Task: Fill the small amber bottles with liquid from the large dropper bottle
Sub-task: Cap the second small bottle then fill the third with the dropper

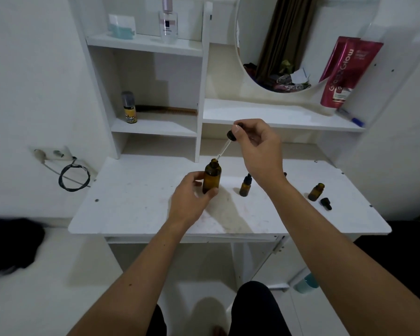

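A person stands at a white worktop [136, 204]. The left hand [192, 200] wraps its fingers around the large dropper bottle [212, 177], upright near the worktop's centre, likely to steady it. The right hand [257, 146], at one o'clock from that bottle, pinches the black bulb of the dropper [229, 141] between thumb and fingers. The glass tip slants down to just above the bottle's open neck, so the pipette seems to be either entering or leaving it.

At three o'clock from the large bottle, a capped small amber bottle [245, 186] stands partly behind the right wrist. Farther right stands an open small amber bottle [315, 191], its loose black cap [326, 203] just beside it. The right forearm crosses between the large bottle and the open one.
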Motion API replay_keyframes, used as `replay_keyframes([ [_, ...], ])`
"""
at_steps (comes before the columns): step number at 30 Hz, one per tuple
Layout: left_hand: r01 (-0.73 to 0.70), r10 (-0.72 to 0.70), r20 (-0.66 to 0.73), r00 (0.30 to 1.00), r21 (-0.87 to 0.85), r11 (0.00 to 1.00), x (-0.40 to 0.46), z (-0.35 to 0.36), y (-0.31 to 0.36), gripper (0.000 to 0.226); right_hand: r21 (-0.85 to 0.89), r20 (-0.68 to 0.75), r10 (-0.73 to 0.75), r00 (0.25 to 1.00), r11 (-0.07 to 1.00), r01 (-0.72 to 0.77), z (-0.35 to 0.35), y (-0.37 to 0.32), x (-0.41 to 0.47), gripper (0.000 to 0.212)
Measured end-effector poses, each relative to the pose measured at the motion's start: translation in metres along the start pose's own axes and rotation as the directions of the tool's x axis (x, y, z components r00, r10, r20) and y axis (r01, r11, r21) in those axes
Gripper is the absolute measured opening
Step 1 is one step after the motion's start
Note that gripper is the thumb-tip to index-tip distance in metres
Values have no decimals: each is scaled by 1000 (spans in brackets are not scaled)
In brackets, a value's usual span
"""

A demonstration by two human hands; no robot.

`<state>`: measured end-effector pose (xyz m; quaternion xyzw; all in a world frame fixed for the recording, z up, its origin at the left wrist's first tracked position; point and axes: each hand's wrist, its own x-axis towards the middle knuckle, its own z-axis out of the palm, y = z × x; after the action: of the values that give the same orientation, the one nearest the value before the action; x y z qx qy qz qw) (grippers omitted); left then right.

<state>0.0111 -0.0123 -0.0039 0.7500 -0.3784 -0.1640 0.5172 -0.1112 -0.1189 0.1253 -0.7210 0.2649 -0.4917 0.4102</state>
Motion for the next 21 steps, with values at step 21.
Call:
replay_keyframes([
  [21,-27,27,-3,1000,47,999,5,2,-12,45,-208,122,193,974,964,-165,36,36,-12,9],
])
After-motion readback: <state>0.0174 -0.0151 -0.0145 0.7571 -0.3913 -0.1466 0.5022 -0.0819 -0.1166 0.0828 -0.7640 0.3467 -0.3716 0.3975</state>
